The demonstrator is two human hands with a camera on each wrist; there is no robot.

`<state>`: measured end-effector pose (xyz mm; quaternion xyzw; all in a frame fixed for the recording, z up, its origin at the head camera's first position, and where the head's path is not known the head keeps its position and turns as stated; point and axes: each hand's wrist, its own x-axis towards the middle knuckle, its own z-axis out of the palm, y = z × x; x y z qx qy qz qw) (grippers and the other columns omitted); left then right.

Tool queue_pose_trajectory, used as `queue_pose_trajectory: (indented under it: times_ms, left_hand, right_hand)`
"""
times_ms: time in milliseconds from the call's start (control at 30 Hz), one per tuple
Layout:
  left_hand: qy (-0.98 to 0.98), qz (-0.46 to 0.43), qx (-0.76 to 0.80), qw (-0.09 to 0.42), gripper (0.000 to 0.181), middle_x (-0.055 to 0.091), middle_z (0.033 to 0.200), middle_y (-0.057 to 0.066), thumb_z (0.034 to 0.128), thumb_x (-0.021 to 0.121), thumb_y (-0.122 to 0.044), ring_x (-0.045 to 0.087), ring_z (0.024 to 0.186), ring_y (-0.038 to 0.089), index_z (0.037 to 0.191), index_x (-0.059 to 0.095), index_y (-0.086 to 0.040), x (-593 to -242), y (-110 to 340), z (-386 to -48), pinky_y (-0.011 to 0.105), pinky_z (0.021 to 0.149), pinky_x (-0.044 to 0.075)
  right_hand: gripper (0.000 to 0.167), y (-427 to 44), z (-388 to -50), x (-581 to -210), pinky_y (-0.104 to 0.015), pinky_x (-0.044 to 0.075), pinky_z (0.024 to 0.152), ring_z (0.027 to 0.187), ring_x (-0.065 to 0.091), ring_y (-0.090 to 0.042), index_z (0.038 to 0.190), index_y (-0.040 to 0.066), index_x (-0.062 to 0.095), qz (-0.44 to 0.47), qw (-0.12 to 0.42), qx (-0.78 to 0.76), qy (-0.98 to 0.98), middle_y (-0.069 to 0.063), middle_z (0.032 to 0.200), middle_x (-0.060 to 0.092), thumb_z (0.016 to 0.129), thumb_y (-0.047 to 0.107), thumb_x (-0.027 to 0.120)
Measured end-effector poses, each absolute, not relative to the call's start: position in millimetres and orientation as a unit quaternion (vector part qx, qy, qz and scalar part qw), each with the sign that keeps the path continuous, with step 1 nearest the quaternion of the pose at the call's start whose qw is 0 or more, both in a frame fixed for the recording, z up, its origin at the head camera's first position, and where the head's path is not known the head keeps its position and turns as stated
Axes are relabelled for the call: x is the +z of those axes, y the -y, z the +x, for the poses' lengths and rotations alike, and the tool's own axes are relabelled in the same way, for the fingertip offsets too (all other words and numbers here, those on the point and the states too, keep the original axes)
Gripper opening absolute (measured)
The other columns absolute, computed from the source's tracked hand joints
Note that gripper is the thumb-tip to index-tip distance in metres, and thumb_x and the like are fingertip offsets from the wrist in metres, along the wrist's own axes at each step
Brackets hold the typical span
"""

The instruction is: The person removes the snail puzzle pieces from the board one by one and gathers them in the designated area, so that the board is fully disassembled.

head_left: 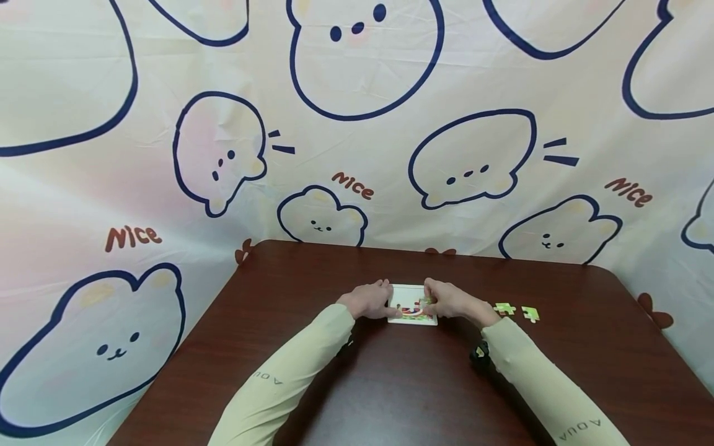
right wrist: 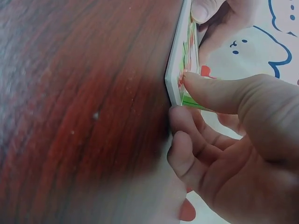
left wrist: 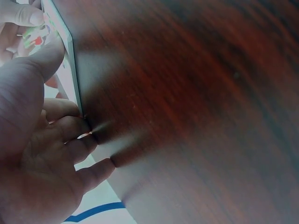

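A small white puzzle tray [head_left: 406, 291] lies on the dark wooden table, with colourful jigsaw pieces across its near part. My left hand [head_left: 368, 300] holds the tray's left side, thumb over the face and fingers along the outer edge, as the left wrist view shows. At the right side is my right hand [head_left: 450, 300], its thumb reaching over the picture. A green-edged puzzle piece [right wrist: 192, 103] shows under that thumb in the right wrist view, apparently pinched against the index finger. Part of the piece and of the picture is covered by the fingers.
Two loose green puzzle pieces, a left one [head_left: 504, 308] and a right one [head_left: 530, 314], lie on the table [head_left: 390, 384] to the right of my right hand. Behind the table hangs a pale cloth [head_left: 357, 148] printed with cartoon bears.
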<state>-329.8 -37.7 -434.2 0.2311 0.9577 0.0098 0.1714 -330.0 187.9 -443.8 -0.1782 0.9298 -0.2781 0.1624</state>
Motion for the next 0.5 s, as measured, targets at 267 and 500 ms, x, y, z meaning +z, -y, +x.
queue_pose_trajectory:
  times_ms: [267,500]
  left_hand:
    - [-0.957,0.226,0.013,0.178,0.081,0.026,0.163,0.007,0.0930,0.052,-0.062,0.023,0.152,0.021,0.155,0.031,-0.014,-432.6,37.2,-330.1,0.040,0.120,0.029]
    - [-0.958,0.225,0.013,0.179,0.081,0.026,0.163,0.007,0.0930,0.052,-0.062,0.023,0.152,0.021,0.155,0.031,-0.014,-432.8,37.1,-329.8,0.039,0.120,0.028]
  right_hand:
    - [0.022,-187.2,-328.2,-444.0,-0.027,0.041,0.048,0.052,0.049,-0.016,0.085,0.011,0.049,-0.195,0.156,-0.265,-0.931,-0.004,0.072,0.051,0.091,0.016,0.070]
    - [0.021,-187.1,-327.7,-446.1,-0.027,0.040,0.048,0.051,0.050,-0.015,0.084,0.012,0.050,-0.211,0.147,-0.253,-0.933,-0.004,0.070,0.052,0.093,0.017,0.068]
